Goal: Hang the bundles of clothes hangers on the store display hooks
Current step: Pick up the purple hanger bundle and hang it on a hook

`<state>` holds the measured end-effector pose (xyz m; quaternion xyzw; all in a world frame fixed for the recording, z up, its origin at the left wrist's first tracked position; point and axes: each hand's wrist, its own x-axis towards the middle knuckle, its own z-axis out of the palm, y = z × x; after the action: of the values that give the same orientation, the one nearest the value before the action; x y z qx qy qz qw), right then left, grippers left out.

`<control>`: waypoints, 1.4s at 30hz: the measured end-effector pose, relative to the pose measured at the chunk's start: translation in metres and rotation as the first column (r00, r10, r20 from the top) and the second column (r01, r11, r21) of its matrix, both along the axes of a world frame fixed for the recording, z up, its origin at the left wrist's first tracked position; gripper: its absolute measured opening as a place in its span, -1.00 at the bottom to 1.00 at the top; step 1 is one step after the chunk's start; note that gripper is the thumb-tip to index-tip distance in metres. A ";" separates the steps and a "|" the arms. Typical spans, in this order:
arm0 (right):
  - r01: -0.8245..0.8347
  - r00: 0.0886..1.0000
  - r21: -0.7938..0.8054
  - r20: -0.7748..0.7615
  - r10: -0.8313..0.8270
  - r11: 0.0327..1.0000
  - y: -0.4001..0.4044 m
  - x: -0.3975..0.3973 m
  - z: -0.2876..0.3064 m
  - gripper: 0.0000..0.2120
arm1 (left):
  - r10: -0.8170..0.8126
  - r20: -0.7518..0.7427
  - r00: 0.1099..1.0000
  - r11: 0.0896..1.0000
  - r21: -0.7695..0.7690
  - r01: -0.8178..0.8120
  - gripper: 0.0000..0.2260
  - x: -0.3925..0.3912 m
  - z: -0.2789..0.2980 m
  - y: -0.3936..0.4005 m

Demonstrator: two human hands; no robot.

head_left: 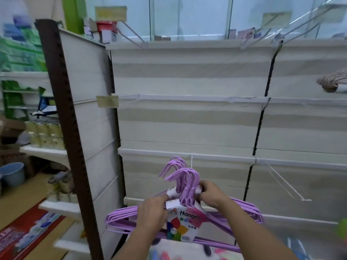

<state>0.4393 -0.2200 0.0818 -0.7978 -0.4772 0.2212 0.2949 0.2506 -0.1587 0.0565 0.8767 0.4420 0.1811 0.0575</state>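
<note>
Gripping purple hanger bundles (187,186), both hands (211,193) face display hooks (287,186).

On the left, a dark brown slotted upright (69,132) edges a white shelving panel, and beyond it shelves hold packs of pale yellow bottles (45,135) and green packages (20,53). A blue bucket (12,174) stands on the floor nearby. Up top, yellowish price tags (110,13) hang blurred before glass panes.
</note>
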 end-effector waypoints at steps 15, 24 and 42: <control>0.359 0.930 0.378 -0.066 -0.362 0.853 -0.040 0.090 0.064 -0.69 | -0.126 0.138 0.982 0.991 0.050 0.120 -0.79 0.090 0.042 0.026; 0.391 0.915 0.422 -0.081 -0.395 0.818 -0.059 0.217 0.083 -0.66 | -0.170 0.196 0.966 0.984 0.086 0.155 -0.80 0.215 0.060 0.007; 0.208 0.965 0.524 -0.247 -0.086 0.826 -0.012 0.328 0.125 -0.64 | -0.077 0.194 0.978 0.993 0.108 0.057 -0.83 0.353 0.080 0.005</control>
<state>0.7670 -0.2316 0.2071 -0.6867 -0.4230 0.1365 0.5753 0.6036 -0.1538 0.1368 0.8706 0.3945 0.2873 0.0625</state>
